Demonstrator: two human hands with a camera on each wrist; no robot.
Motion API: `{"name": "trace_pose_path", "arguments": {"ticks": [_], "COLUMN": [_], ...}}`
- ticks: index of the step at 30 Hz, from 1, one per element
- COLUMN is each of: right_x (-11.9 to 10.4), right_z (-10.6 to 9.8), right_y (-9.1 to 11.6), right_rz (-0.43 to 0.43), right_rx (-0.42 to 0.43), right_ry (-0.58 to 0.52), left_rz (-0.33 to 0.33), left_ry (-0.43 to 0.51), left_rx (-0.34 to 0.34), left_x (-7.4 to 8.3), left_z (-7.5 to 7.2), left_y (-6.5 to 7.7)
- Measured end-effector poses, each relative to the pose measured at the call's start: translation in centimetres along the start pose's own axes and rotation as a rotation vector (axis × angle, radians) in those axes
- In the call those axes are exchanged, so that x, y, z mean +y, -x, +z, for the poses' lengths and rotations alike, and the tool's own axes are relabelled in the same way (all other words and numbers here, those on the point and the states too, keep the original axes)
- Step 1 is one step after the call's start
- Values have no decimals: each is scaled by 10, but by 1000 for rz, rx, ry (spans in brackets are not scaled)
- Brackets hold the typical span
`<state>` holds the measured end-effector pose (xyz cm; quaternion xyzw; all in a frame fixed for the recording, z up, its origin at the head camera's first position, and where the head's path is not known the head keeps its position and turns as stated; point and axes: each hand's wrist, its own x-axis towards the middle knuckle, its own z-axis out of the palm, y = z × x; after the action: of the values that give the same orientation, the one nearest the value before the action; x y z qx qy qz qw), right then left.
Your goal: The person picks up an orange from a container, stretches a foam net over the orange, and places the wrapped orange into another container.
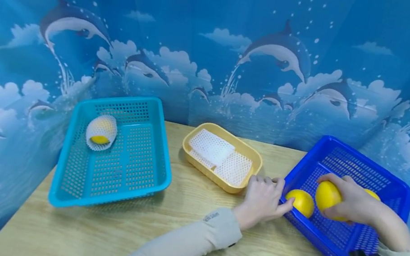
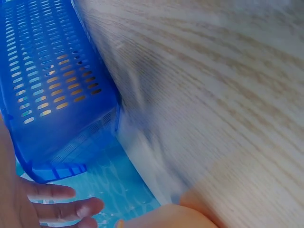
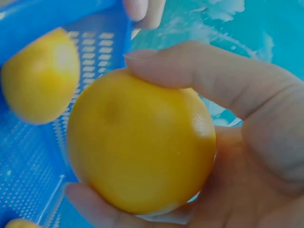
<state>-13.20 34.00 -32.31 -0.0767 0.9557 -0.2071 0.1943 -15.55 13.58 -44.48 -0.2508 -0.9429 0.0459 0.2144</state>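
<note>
My right hand [image 1: 356, 203] grips a yellow orange [image 3: 142, 142], thumb on one side and fingers on the other, over the dark blue basket [image 1: 400, 190]. Inside that basket, a second orange [image 1: 300, 203] lies at the left corner, and another orange [image 1: 372, 194] shows partly behind the right hand. My left hand [image 1: 263, 198] is at the basket's left corner, its thumb and index finger right at the rim. In the left wrist view its fingers [image 2: 71, 209] stretch out past the basket's corner, fairly straight.
A tan oval tray [image 1: 231, 188] with white foam nets [image 1: 211, 147] stands left of the blue basket. Farther left is a teal basket [image 1: 104, 206] holding an orange in a foam net [image 1: 101, 130]. A dolphin-print curtain [image 1: 205, 32] hangs behind the wooden table [image 1: 179, 224].
</note>
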Motion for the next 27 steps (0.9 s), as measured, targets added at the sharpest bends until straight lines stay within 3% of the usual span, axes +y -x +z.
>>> {"name": "trace_pose_path", "arguments": {"ticks": [6,14,18,20,24,27], "right_x": [-21,-33,-39,-43,-51,-58], "right_z": [2,8,13,15,20,26], "right_y": [7,18,24,26,30,32], "right_rz": [-62,-117,-142,-159,-191,-233], "right_rx": [70,140,168,181,197,204], "right_ry": [32,13,-16,-27,-50,-82], "left_rz": [10,4,-22,-46,-103,-124], "left_ry": [18,34,78,156,412,617], "left_rx": [9,106,80,22,-98,-119], "left_x": [-4,-11,-13,-15,-21,-27], "left_z": [-7,-26,-36,-41,-48,-49], "left_y": [2,11,16,19,28,38]}}
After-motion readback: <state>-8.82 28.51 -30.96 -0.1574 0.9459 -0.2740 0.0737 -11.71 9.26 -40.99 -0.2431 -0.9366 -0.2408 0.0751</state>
